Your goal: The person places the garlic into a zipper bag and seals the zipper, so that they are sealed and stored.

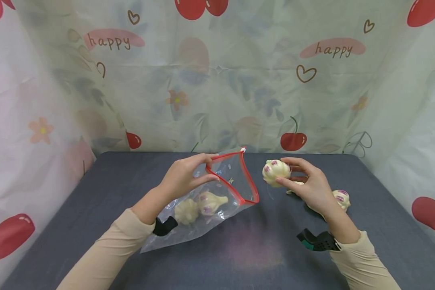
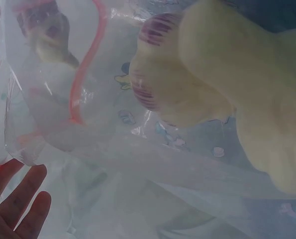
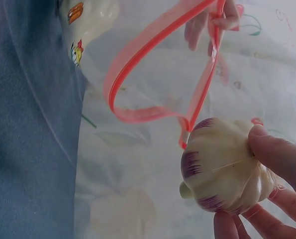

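My left hand (image 1: 185,175) pinches the red-edged rim of a clear zip bag (image 1: 206,225), holding its mouth open toward the right. Inside the bag lie two garlic bulbs, a pale one (image 1: 186,211) and a purple-streaked one (image 1: 210,202); both loom large through the plastic in the left wrist view. To the right of the bag's mouth, my right hand (image 1: 309,185) holds another garlic bulb (image 3: 225,167) between thumb and fingers, raised above the table. The red zip strip (image 3: 133,62) of the bag appears beyond that bulb in the right wrist view.
More garlic bulbs (image 1: 342,199) lie on the dark table (image 1: 246,257) behind and beside my right hand, partly hidden by it. A patterned curtain (image 1: 217,100) hangs along the table's back edge and both sides. Black straps (image 1: 317,240) sit at both wrists.
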Tool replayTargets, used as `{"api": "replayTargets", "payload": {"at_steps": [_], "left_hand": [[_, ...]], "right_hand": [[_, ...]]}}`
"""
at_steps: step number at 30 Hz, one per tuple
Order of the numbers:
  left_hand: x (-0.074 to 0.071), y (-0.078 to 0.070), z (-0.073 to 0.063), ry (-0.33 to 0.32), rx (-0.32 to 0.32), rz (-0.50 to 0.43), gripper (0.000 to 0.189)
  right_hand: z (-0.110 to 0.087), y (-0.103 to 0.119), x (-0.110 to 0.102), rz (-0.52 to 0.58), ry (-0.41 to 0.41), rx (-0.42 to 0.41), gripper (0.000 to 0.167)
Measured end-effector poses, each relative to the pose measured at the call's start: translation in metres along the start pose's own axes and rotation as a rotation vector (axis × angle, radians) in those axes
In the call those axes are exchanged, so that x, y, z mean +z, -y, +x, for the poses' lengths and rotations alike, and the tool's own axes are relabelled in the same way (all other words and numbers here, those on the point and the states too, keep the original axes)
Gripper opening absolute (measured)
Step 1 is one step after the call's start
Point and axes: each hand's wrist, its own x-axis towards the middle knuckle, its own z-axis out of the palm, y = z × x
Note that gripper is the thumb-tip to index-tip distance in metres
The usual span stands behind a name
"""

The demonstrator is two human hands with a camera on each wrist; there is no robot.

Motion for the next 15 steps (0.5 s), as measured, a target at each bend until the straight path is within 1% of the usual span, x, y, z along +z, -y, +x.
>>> {"api": "replayTargets", "payload": {"at_steps": [6, 10, 15], "left_hand": [[0.000, 0.000, 0.000, 0.002, -0.003, -0.001, 0.031], [0.000, -0.001, 0.000, 0.011, -0.008, -0.008, 0.032], [0.001, -0.001, 0.000, 0.017, -0.014, -0.008, 0.032]], "right_hand": [[0.002, 0.004, 0.003, -0.005, -0.006, -0.062, 0.047], [0.003, 0.006, 0.007, 0.008, -0.002, -0.077, 0.047], [0.005, 0.010, 0.011, 0.033, 0.024, -0.088, 0.046]]}}
